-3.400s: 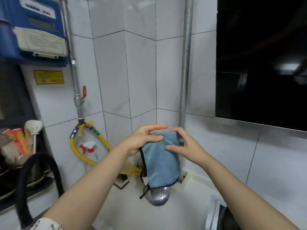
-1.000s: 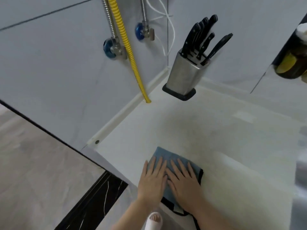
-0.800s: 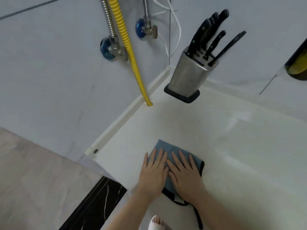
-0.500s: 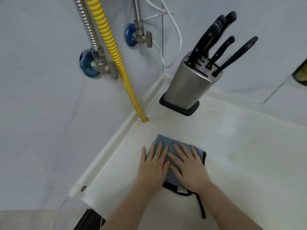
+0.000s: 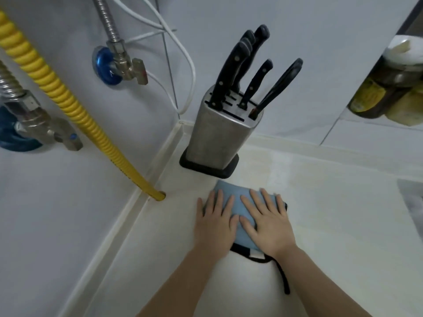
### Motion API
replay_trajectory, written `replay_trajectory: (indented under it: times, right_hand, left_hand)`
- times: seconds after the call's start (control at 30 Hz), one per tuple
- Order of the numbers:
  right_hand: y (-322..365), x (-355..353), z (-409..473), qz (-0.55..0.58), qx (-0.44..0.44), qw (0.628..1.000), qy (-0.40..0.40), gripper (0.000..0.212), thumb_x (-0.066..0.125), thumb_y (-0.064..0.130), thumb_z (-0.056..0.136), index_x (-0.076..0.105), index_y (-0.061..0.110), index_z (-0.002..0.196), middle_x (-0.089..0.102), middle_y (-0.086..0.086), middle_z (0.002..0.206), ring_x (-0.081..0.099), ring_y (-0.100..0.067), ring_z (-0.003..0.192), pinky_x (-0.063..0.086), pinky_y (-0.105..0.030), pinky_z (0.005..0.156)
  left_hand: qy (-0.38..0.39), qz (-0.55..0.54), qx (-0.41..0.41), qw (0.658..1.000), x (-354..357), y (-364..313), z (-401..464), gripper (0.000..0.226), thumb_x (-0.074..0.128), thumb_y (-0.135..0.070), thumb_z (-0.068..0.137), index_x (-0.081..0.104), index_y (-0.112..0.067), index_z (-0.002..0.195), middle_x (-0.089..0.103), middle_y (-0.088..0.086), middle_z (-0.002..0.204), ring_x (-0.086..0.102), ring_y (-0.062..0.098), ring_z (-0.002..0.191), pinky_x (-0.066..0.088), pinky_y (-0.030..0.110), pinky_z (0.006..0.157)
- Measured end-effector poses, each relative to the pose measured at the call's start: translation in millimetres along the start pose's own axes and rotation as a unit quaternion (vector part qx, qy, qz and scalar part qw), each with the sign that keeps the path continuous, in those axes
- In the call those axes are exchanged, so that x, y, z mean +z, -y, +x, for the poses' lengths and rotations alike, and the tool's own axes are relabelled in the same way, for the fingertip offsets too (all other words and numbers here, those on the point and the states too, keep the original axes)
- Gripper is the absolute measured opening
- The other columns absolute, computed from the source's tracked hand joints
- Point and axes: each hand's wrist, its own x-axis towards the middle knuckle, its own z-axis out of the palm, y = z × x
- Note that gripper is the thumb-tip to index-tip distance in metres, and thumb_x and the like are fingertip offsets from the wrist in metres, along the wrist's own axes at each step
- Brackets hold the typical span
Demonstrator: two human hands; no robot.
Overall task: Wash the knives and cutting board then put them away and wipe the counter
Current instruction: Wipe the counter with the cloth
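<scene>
A folded blue cloth [image 5: 238, 207] with a black edge and hanging loop lies flat on the white counter [image 5: 332, 236]. My left hand [image 5: 216, 223] and my right hand [image 5: 267, 219] press on it side by side, fingers straight and spread. Just beyond the cloth's far edge stands a steel knife block [image 5: 219, 138] on a black base, in the corner. Several black-handled knives [image 5: 235, 67] stick out of its slots. No cutting board is in view.
A yellow corrugated hose [image 5: 68, 106] runs down the left wall into a hole at the counter's edge. Metal valves [image 5: 123, 62] with blue fittings and white cables hang on the wall. Jars [image 5: 384, 88] stand on a shelf at the far right.
Both hands have slid the cloth away from me across the counter, from near the front edge up to the knife block. Earlier, the hands held the cloth up by the wall.
</scene>
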Motion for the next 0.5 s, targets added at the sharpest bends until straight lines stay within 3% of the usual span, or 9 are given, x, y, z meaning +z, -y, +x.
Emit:
replay_trajectory:
  times: [0.1, 0.2, 0.33, 0.5]
  right_hand:
    - [-12.4, -6.6, -40.5, -0.003, 0.013, 1.0, -0.009, 0.057, 0.021, 0.058, 0.096, 0.039, 0.031, 0.142, 0.039, 0.001, 0.148, 0.024, -0.025, 0.141, 0.012, -0.051, 0.114]
    - [-14.0, -10.0, -91.3, -0.011, 0.047, 0.998, -0.029, 0.055, 0.023, 0.059, 0.095, 0.042, 0.033, 0.14, 0.039, 0.0, 0.148, 0.023, -0.026, 0.142, 0.016, -0.056, 0.111]
    - [-6.9, -1.4, -118.6, 0.016, 0.093, 0.995, -0.041, 0.056, 0.021, 0.058, 0.095, 0.032, 0.033, 0.144, 0.029, 0.001, 0.153, 0.011, -0.021, 0.146, 0.015, -0.051, 0.112]
    - [-40.1, -5.1, -63.9, 0.005, 0.07, 0.998, -0.009, 0.053, 0.021, 0.055, 0.097, 0.042, 0.029, 0.139, 0.044, -0.006, 0.145, 0.032, -0.028, 0.137, 0.023, -0.055, 0.107]
  left_hand:
    - [0.004, -0.016, 0.024, 1.0, 2.5, -27.0, -32.6, 0.053, 0.031, -0.045, 0.09, 0.056, -0.022, 0.132, 0.054, 0.012, 0.137, 0.051, 0.032, 0.127, 0.027, 0.054, 0.103]
    - [0.038, 0.003, 0.075, 0.996, 1.0, -47.9, -62.9, 0.056, 0.034, -0.044, 0.088, 0.058, -0.014, 0.129, 0.056, 0.018, 0.133, 0.053, 0.034, 0.124, 0.023, 0.055, 0.105]
    - [0.03, 0.004, 0.128, 0.991, 4.7, -50.9, -59.8, 0.058, 0.04, -0.041, 0.084, 0.058, -0.007, 0.128, 0.056, 0.016, 0.134, 0.051, 0.028, 0.127, 0.015, 0.047, 0.112]
    - [0.04, -0.016, 0.108, 0.993, 3.3, -60.8, -3.6, 0.057, 0.033, -0.039, 0.09, 0.055, -0.006, 0.13, 0.054, 0.017, 0.135, 0.053, 0.029, 0.125, 0.025, 0.045, 0.105]
